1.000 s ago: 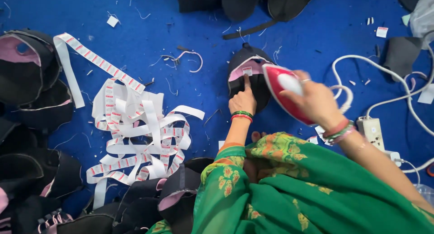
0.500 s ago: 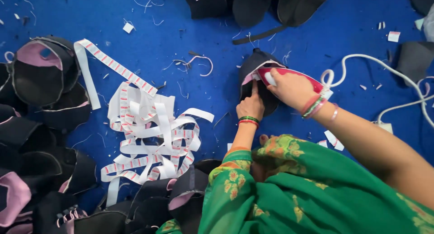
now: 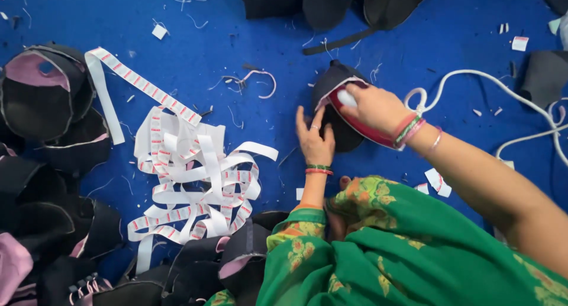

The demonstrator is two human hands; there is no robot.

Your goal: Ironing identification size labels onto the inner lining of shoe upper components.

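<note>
My right hand (image 3: 378, 108) grips a red and white iron (image 3: 362, 128) and presses it onto a black curved fabric piece (image 3: 330, 84) lying on the blue surface. My left hand (image 3: 315, 141) lies flat with fingers spread at the left edge of that piece, touching it. Bangles show on both wrists. The iron's white cord (image 3: 473, 76) runs off to the right. My hand and the iron cover most of the black piece.
A tangle of white label tape with red marks (image 3: 189, 176) lies to the left. Piles of black and pink fabric pieces sit at the far left (image 3: 47, 105), bottom (image 3: 177, 270) and top (image 3: 331, 4). Thread scraps and small white tags dot the blue surface (image 3: 236, 34).
My right hand has slid the iron leftward and down across the black piece. My left hand has shifted to the piece's left edge and flattened out.
</note>
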